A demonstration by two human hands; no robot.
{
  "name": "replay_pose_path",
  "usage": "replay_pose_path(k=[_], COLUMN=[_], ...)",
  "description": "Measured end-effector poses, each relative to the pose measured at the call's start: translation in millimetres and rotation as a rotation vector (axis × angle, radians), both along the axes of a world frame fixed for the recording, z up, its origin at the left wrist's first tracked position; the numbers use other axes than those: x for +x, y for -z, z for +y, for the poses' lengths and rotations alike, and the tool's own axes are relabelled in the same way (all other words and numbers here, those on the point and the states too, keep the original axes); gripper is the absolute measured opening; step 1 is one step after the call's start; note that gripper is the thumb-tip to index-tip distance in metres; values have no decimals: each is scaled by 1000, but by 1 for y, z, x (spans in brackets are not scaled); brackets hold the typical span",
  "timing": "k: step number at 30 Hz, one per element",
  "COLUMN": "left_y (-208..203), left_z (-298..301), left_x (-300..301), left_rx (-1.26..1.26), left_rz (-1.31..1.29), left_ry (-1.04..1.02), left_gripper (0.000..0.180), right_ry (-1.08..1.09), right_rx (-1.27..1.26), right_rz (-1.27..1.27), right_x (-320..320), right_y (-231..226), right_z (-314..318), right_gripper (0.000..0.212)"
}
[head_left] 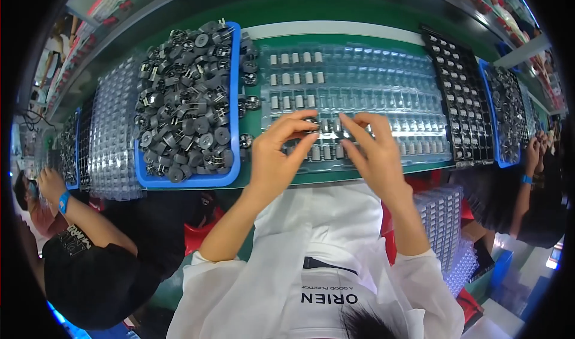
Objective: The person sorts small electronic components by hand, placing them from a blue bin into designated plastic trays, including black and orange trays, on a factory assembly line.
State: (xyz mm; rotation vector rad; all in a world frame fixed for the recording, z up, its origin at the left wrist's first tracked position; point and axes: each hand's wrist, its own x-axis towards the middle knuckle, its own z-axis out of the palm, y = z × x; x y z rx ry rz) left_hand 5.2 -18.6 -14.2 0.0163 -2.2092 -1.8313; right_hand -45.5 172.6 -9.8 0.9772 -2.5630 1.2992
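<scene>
This looks like a factory, at an assembly line for small parts. A long green tabletop (317, 176) carries a blue bin (235, 93) heaped with round grey components (185, 99) (tipped every which way) and a clear plastic tray (383, 99) of small cylinders (296, 58) in rows; co-workers (96, 273) on both sides work beside similar bins (490, 111).

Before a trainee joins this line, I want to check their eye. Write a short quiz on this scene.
1. What colour is the bin of dark grey pinned parts nearest the left hand?
2. True or false: a black tray lies just right of the clear pocketed tray under the right hand.
3. In the clear pocketed tray's farthest row, silver cylinders fill: A) left end; B) right end; C) every pocket.
Key: 1. blue; 2. true; 3. A
</scene>
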Motion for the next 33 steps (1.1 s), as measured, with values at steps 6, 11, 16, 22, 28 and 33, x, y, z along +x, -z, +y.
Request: replay_pose_path(k=[6, 11, 16, 22, 28, 33], left_y=[11, 11, 8, 1, -7, -12], left_z=[2, 5, 3, 1, 6, 14], left_x=[-1, 4, 2, -1, 8, 12], left_rx=[-90, -5, -15, 64, 16, 60], left_rz=[88, 72, 72, 18, 24, -28], left_ry=[-20, -31, -3, 53, 100, 172], left_gripper=[16, 15, 15, 19, 29, 47], right_ry=[129, 113, 84, 125, 33, -8], right_rx=[168, 121, 14, -533, -463, -402], right_rz=[242, 319, 273, -375, -461, -298], right_x=[2, 2, -2, 0, 9, 13], right_y=[17, 10, 11, -5, -20, -20], right_z=[-12, -17, -28, -20, -8, 4], right_gripper=[33, 23, 17, 15, 27, 25])
